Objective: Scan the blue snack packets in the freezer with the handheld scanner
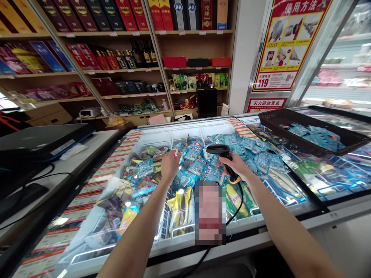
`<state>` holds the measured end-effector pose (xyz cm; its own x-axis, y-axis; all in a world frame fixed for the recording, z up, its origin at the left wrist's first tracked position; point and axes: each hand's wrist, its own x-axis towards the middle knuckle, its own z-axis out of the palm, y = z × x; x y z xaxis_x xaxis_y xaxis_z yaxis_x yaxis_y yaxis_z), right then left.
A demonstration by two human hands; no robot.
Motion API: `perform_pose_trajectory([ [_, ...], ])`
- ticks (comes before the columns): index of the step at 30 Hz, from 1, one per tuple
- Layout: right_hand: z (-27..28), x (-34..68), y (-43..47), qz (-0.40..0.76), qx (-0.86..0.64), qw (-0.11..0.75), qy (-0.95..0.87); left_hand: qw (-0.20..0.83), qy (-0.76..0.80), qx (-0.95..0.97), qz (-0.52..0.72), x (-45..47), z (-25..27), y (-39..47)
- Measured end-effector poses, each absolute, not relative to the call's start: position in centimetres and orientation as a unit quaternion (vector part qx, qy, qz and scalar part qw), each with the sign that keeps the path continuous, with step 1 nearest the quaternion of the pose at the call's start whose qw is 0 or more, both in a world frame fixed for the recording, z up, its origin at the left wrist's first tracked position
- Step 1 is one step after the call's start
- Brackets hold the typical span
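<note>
My right hand is wrapped round the handle of a black barcode scanner with a yellow-tipped base. Its head points left, toward my other hand, and a black cable runs down from the handle. My left hand is closed at the fingertips on a small blue packet, partly hidden by the fingers. Around and beyond both hands, many similar blue packets lie spread over the glass-topped freezer. Below the hands, yellow wrapped goods show inside it.
At the right, a dark plastic tray holds more blue packets. A counter with a black device and cables stands at the left. A pixelated patch hides part of the freezer's front edge. Stocked shelves line the back wall.
</note>
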<state>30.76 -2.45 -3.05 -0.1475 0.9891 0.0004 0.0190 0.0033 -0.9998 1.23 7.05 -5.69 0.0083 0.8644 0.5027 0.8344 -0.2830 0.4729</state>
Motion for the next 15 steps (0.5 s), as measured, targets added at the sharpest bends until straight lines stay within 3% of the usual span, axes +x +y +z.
perform_pose_trajectory([
  [7, -3.3, 30.6, -0.8, 0.547, -0.447, 0.513, -0.488, 0.03, 0.621, 0.723, 0.302, 6.8, -6.2, 8.2],
  [15, -2.8, 30.1, 1.0, 0.553, -0.477, 0.48, -0.486, 0.041, 0.643, 0.705, 0.297, 6.7, -6.4, 9.1],
])
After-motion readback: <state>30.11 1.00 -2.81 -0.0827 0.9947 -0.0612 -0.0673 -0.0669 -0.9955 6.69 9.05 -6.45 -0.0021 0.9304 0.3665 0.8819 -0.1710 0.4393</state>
